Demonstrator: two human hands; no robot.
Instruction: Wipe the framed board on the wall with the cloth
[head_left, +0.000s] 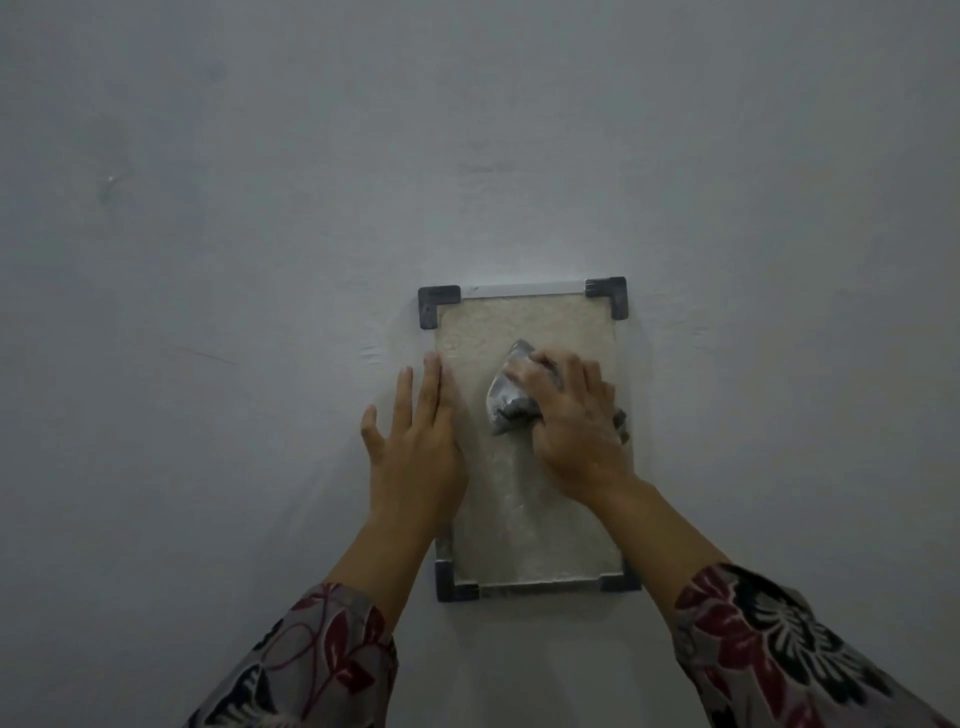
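Observation:
A small framed board hangs on the wall, with a beige speckled face, a pale frame and dark corner caps. My right hand grips a bunched grey cloth and presses it against the board's upper middle. My left hand lies flat with straight fingers over the board's left edge, partly on the wall. The left edge of the frame is hidden under that hand.
A plain grey-white wall fills the view around the board, with faint scuffs left of the frame. Floral-patterned sleeves cover both forearms at the bottom.

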